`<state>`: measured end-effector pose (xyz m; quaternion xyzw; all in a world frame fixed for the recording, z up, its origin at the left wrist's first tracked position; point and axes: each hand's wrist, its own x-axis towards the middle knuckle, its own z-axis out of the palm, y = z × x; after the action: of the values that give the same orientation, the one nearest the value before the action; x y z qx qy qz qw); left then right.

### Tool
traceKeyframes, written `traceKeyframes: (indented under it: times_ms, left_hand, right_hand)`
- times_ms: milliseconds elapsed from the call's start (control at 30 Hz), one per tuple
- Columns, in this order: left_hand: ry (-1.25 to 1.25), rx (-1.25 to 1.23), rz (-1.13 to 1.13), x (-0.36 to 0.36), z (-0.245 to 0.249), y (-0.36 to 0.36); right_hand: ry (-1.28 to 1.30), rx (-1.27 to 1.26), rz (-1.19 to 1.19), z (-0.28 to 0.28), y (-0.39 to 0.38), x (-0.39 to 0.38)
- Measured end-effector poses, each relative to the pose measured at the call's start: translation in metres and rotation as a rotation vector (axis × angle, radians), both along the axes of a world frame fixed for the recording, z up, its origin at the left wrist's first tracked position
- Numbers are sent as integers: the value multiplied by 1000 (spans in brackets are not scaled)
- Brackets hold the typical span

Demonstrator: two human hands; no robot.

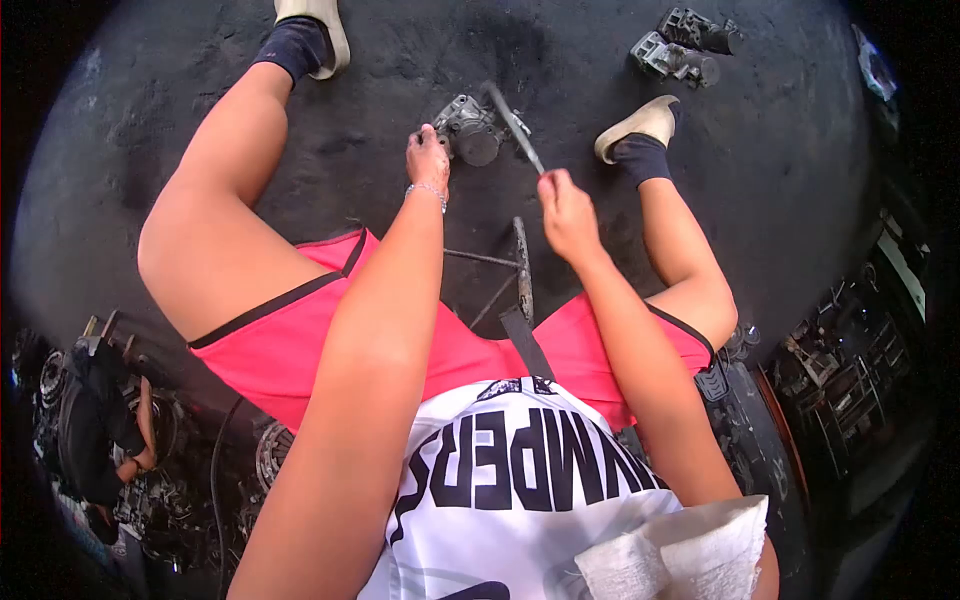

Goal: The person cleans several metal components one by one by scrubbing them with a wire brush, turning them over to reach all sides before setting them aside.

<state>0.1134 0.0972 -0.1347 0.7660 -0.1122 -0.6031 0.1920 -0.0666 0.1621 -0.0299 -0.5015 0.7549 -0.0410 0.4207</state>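
Note:
A grey metal part (474,130) with a round dark face lies on the dark floor between my feet. My left hand (429,160) is at its left side, fingers closed against its edge; whether they grip it is hard to see. Wrapped round the lower end of a grey metal rod (518,130) is my right hand (569,213), closed. The rod slants up and left, its bent upper end beside the metal part's upper right. Any contact between rod and part cannot be made out.
Two more metal parts (672,60) lie at the upper right. A metal frame (522,265) stands between my legs. At the lower left, a person in dark clothes (95,420) is among machine parts. More parts (825,360) lie at the right. A white cloth (690,555) hangs near my right arm.

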Motion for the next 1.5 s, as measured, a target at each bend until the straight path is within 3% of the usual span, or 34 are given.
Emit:
traceKeyframes:
  times_ms: [100, 167, 200, 233, 300, 433, 533, 633, 767, 867, 900, 967, 1033, 1267, 1333, 1367, 1433, 1500]
  left_hand:
    - [53, -87, 26, 5, -28, 17]
    - [115, -6, 212, -1, -26, 27]
    - [210, 149, 276, -4, 16, 14]
    - [352, 121, 359, -1, 9, 21]
    - [390, 69, 402, -3, 10, 25]
    - [344, 101, 350, -1, 24, 14]
    - [299, 107, 408, 3, 29, 16]
    - [301, 130, 410, 12, 25, 13]
    - [293, 74, 469, 17, 31, 6]
    - [514, -29, 549, 25, 42, -1]
    - [656, -80, 617, 26, 44, -5]
    - [690, -96, 635, 26, 48, -13]
    - [725, -119, 641, 24, 53, -17]
    - [775, -111, 575, 27, 62, -27]
    - [566, -73, 330, 27, 47, -23]
    - [572, -68, 327, 26, 36, -17]
    - [243, 105, -97, 23, 17, -5]
    - [232, 150, -78, 19, 5, 11]
  right_hand:
    - [-117, -56, 60, -26, 22, 5]
    - [-261, 106, 134, -42, 18, 14]
    - [-259, 146, 112, -44, 14, 21]
    - [-266, 140, 103, -41, 9, 28]
    - [-71, 166, 37, -26, 7, 37]
    - [-46, 173, 69, -29, 14, 29]
    - [-75, 92, -45, -40, 15, 34]
    - [-122, 85, 42, -44, 28, 31]
    - [-117, 85, -170, -48, 17, 22]
    - [-127, 20, 3, -44, 19, 13]
    - [-92, 54, -34, -42, 19, 7]
    - [-126, 6, -180, -36, 15, 2]
    - [-174, -47, -167, -34, 7, 2]
    - [-417, -44, -372, -60, 4, 20]
    - [-471, -18, -389, -61, 9, 19]
    - [-527, 12, -403, -59, 11, 19]
    - [-425, 13, -334, -50, 17, 23]
    - [-411, 99, -326, -39, 21, 28]
